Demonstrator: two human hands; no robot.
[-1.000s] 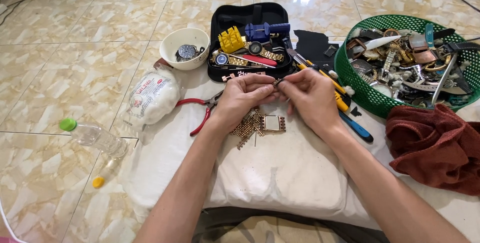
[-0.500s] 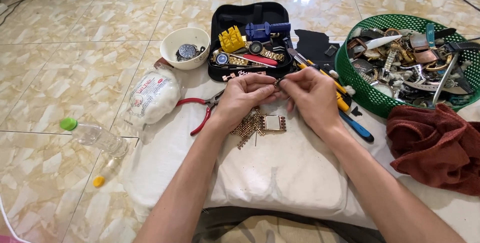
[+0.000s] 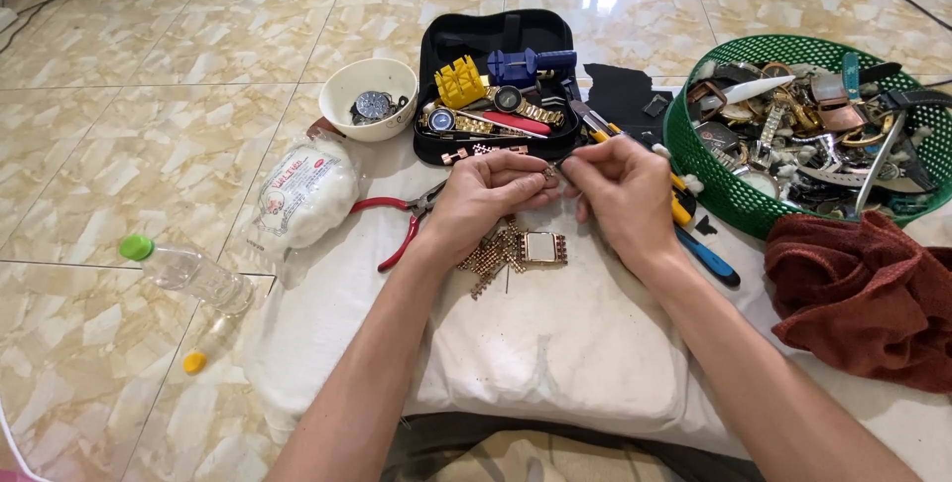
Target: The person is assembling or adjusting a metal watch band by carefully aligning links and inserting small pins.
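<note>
A white plastic bag (image 3: 302, 194) with a round red and blue label lies left of centre, just beside the red-handled pliers (image 3: 397, 219). Below it, at the lower left, a clear bottle with a green cap (image 3: 188, 272) lies on its side on the tiled floor, and a small yellow cap (image 3: 194, 362) sits near it. A black zip case (image 3: 496, 85) stands open at top centre, packed with a yellow block, a blue tool and several watches; a white bowl (image 3: 369, 97) with a watch in it touches the case's left side. A green plastic basket (image 3: 793, 135) heaped with watches and straps fills the upper right, and a dark red cloth (image 3: 863, 294) lies bunched just below it.

In the middle of the frame both hands meet above a white cloth (image 3: 555, 343). The left hand (image 3: 486, 199) and the right hand (image 3: 615, 189) have their fingertips pinched narrow on a small metal piece (image 3: 548, 174) held between them; what exactly it is cannot be told. A square rose-gold watch with a link bracelet (image 3: 521, 249) lies on the cloth directly under the hands, partly hidden by the left hand. A blue-handled tool (image 3: 706, 256) lies just right of the right wrist.
</note>
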